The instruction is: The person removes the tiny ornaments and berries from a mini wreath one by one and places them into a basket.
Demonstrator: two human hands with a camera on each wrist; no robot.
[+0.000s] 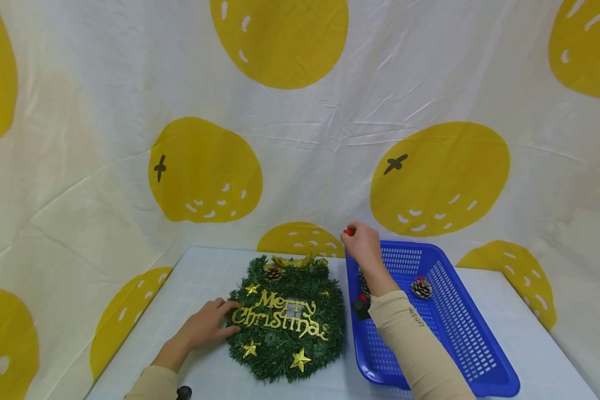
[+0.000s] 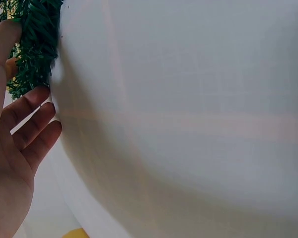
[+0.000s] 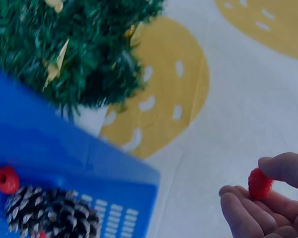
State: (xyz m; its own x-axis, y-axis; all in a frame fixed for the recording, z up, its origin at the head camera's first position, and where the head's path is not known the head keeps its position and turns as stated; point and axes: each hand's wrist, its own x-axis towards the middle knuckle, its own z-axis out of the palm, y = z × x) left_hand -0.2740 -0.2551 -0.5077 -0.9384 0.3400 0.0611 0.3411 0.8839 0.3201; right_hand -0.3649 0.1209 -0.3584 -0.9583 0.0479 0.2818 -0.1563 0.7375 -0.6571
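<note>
A green Christmas wreath [image 1: 275, 353] with gold "Merry Christmas" lettering [image 1: 282, 314], gold stars and a pine cone lies on the table. My left hand [image 1: 207, 325] rests at its left edge, thumb and index finger spread on the greenery. In the left wrist view, that hand's other fingers [image 2: 42, 141] are loosely bent beside the greenery [image 2: 37, 44]. My right hand [image 1: 364, 244] is raised above the basket's back left corner. Between thumb and fingers it pinches a small, bumpy red berry [image 3: 260, 184].
A blue plastic basket [image 1: 472, 328] stands right of the wreath. Inside are a frosted pine cone [image 1: 421, 288] and, under my right arm, another pine cone [image 3: 52, 210] beside a red berry [image 3: 7, 179] with a hole. A patterned cloth [image 1: 305, 178] hangs behind the table.
</note>
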